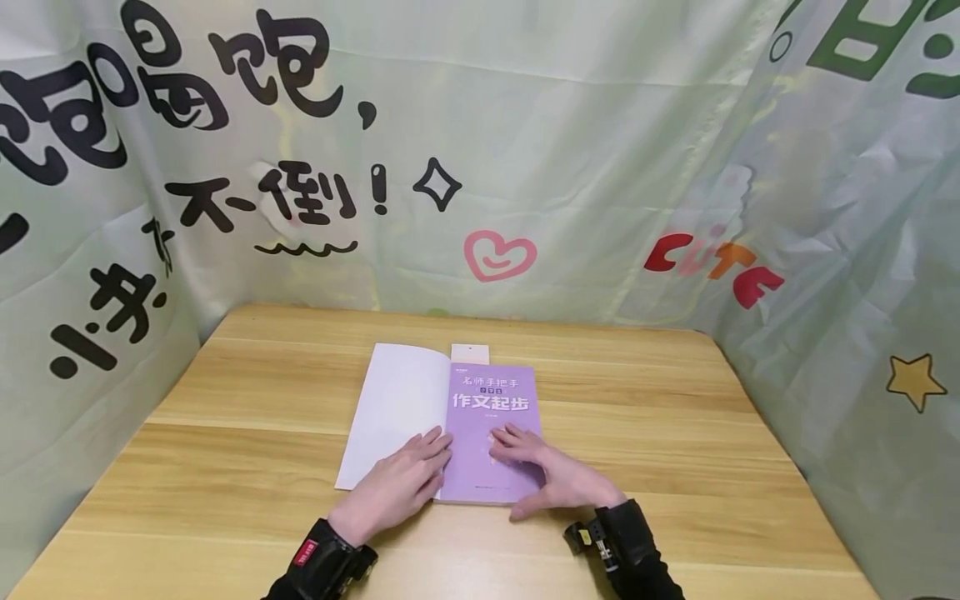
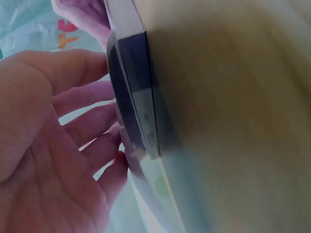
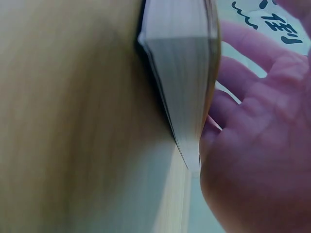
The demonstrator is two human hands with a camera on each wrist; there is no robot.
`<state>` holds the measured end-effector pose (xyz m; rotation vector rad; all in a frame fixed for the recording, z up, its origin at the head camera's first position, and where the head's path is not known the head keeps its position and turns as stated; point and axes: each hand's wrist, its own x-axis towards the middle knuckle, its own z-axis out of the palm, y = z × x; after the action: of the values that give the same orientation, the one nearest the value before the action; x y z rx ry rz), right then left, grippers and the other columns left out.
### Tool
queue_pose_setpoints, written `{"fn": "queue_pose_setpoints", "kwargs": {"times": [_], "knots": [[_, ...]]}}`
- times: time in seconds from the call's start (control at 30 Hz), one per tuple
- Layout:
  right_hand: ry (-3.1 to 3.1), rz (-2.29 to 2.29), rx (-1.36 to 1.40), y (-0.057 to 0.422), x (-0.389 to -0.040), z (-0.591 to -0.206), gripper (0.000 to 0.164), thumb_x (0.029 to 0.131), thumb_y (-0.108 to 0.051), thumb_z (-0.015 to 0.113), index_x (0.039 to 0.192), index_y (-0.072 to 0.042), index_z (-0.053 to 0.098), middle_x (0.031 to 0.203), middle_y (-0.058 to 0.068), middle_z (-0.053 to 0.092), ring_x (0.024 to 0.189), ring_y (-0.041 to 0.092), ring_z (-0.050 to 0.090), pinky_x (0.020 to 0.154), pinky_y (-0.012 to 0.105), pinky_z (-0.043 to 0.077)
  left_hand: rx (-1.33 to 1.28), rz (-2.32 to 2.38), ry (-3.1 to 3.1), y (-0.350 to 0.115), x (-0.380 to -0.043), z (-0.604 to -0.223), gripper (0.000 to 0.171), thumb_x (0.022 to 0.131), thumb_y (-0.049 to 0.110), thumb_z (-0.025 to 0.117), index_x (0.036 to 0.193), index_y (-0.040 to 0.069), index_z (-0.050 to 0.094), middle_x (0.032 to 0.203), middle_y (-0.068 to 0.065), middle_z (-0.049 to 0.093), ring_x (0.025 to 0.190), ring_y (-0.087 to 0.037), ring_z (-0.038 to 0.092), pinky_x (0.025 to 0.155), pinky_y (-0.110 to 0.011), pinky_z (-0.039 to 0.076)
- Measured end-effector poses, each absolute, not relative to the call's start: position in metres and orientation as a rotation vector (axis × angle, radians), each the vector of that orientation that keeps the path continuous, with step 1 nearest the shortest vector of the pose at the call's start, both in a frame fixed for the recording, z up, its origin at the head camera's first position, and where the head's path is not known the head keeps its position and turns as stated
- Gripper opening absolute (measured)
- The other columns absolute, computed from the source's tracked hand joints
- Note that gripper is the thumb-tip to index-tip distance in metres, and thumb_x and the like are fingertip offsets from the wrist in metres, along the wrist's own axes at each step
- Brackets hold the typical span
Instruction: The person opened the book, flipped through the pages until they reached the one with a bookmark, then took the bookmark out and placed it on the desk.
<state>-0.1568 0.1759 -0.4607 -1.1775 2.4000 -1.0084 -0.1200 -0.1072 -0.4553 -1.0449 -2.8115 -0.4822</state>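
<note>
A book lies open at its front on the table, its white inside cover [image 1: 395, 392] to the left and its purple title page [image 1: 468, 454] to the right. My left hand [image 1: 397, 485] rests on the book near the fold, fingers laid out toward the purple page. On the right side of that page lie the fingers of my right hand [image 1: 555, 477], its thumb apart near the lower right corner. The left wrist view shows the spine [image 2: 138, 92] low beside the fingertips. In the right wrist view, the thick page block [image 3: 182, 82] stands beside the palm.
A small white card [image 1: 470, 354] sticks out behind the book's top edge. Wooden tabletop [image 1: 637, 400] surrounds the book. Printed cloth [image 1: 570, 150] hangs along the table's back and both sides. Each wrist wears a black strap with a camera [image 1: 600, 537].
</note>
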Motion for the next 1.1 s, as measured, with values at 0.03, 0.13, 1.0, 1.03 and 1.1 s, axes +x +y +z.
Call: {"fn": "queue_pose_setpoints", "kwargs": {"times": [0.03,0.13,1.0,1.03,1.1], "knots": [[2.394,-1.01,-1.177,0.1761,-0.1566,-0.4605,0.084,0.07,-0.03,0.082,0.141,-0.002,0.047,0.157,0.014,0.022,0.142,0.037,0.007,0.112,0.065,0.01,-1.052,-0.48,-2.816,-0.1061,-0.1198,-0.4554,0.041,0.095,0.017,0.056,0.129,-0.005,0.058,0.14,-0.019,0.05,0.133,-0.032,0.037,0.11,-0.049,0.035],[2.389,-1.01,-1.177,0.1765,-0.1564,-0.4611,0.084,0.07,-0.029,0.083,0.141,-0.002,0.047,0.157,0.013,0.022,0.143,0.036,0.006,0.112,0.065,0.009,-1.072,-0.464,-2.834,-0.1035,-0.1189,-0.4557,0.045,0.095,0.019,0.056,0.131,-0.006,0.054,0.141,-0.02,0.048,0.134,-0.033,0.036,0.111,-0.049,0.033],[2.447,-0.978,-1.243,0.1735,-0.1549,-0.4593,0.061,0.074,-0.028,0.08,0.127,-0.003,0.062,0.15,0.016,0.037,0.14,0.038,0.018,0.111,0.066,0.011,-1.151,-0.484,-2.869,-0.0993,-0.1171,-0.4586,0.06,0.089,0.035,0.063,0.134,-0.003,0.053,0.144,-0.019,0.044,0.135,-0.031,0.034,0.113,-0.052,0.029],[2.445,-0.98,-1.247,0.1736,-0.1549,-0.4591,0.061,0.074,-0.028,0.08,0.126,-0.003,0.062,0.15,0.016,0.037,0.14,0.038,0.018,0.112,0.065,0.011,-1.151,-0.483,-2.87,-0.0994,-0.117,-0.4585,0.06,0.089,0.035,0.063,0.134,-0.003,0.053,0.144,-0.019,0.044,0.135,-0.031,0.034,0.113,-0.051,0.029],[2.438,-0.986,-1.252,0.1737,-0.1556,-0.4591,0.059,0.075,-0.028,0.079,0.125,-0.002,0.063,0.149,0.016,0.038,0.14,0.038,0.019,0.112,0.065,0.01,-1.152,-0.482,-2.871,-0.0996,-0.1169,-0.4583,0.059,0.09,0.035,0.063,0.134,-0.003,0.053,0.144,-0.019,0.044,0.135,-0.031,0.034,0.113,-0.051,0.029]]}}
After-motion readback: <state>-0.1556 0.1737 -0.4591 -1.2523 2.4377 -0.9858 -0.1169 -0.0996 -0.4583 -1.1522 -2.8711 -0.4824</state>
